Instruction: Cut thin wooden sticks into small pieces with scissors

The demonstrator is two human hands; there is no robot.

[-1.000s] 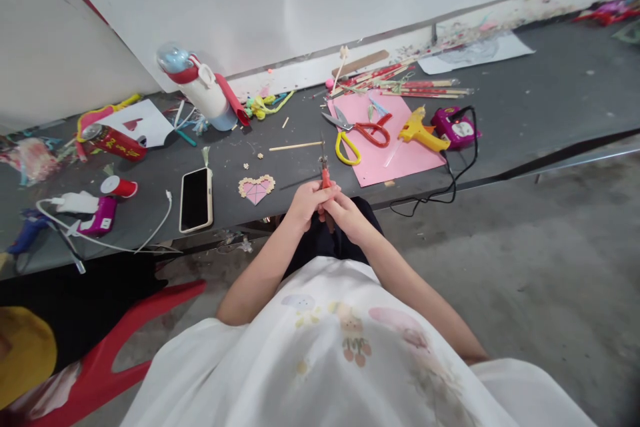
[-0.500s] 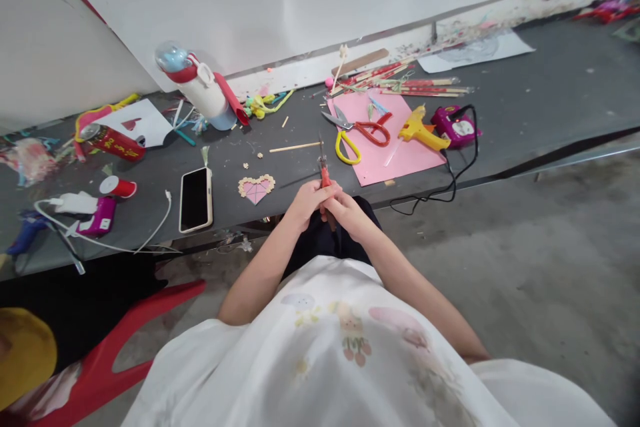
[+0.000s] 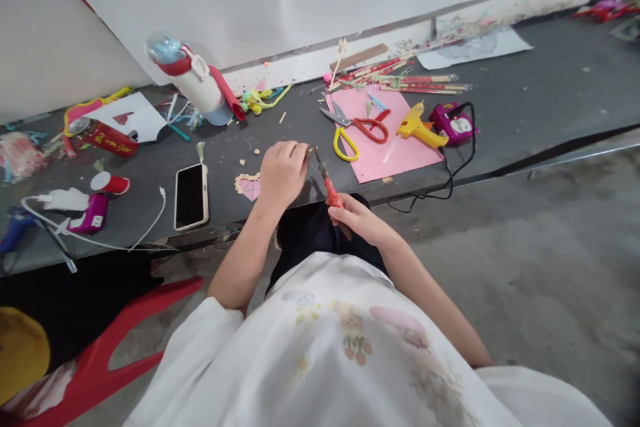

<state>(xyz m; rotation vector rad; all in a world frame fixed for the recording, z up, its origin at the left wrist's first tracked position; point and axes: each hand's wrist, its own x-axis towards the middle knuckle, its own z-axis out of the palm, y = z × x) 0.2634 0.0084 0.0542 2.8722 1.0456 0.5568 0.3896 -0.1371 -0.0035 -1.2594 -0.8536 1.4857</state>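
Note:
My right hand is wrapped round the red handles of a pair of pliers, its metal jaws pointing up and to the left. My left hand hovers over the table edge with its fingers pinched together. A thin wooden stick is in that pinch, mostly hidden, its tip showing close to the jaws. Partly behind the left hand lies a pink paper heart edged with small pale wooden bits. Two loose bits lie just above the heart.
Scissors and a yellow glue gun lie on pink paper to the right, beside a purple socket box. On the left are a phone, a bottle, a red can and a thread spool.
My hands have parted: the left went up and left to the table, taking up the wooden stick that lay there. The right stays on the pliers, now tilted left.

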